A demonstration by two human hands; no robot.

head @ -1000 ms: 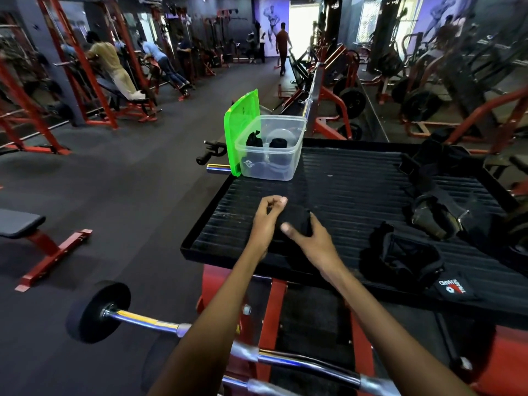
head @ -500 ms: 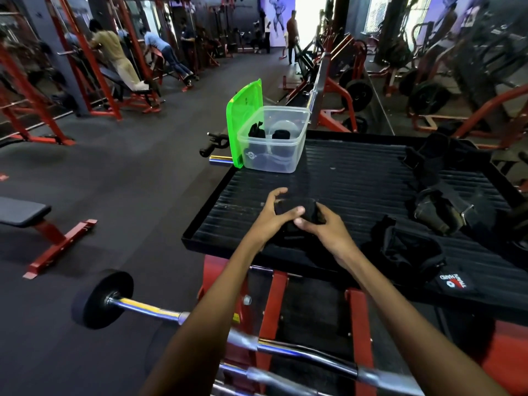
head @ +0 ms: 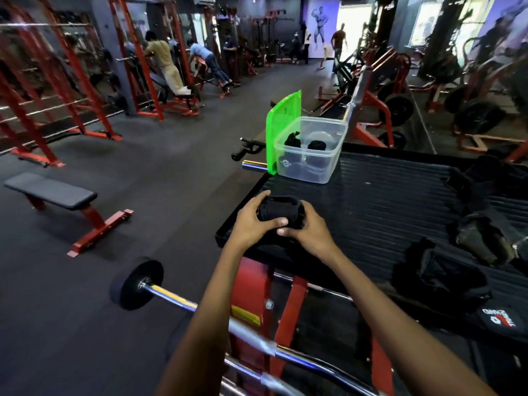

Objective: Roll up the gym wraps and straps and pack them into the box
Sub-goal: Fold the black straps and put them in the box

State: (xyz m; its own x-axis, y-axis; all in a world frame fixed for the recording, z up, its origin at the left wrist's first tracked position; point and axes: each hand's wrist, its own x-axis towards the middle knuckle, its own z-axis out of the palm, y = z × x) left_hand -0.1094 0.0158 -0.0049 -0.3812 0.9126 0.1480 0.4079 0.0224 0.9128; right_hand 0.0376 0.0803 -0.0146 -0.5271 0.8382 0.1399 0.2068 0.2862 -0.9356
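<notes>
Black wrap (head: 278,212) now a tighter, raised roll, both hands (head: 281,227) curled round it.

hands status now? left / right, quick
Left hand: closed, fingers curled round the black rolled fabric wrap.
Right hand: closed, gripping the same wrap from the other side.

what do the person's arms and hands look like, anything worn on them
Both forearms are bare from the bottom of the frame up to the wrists, with no sleeves in view. The left hand and the right hand wear no gloves. No watch, band or ring shows on either wrist or on the fingers that are visible. No markings can be made out.
</notes>
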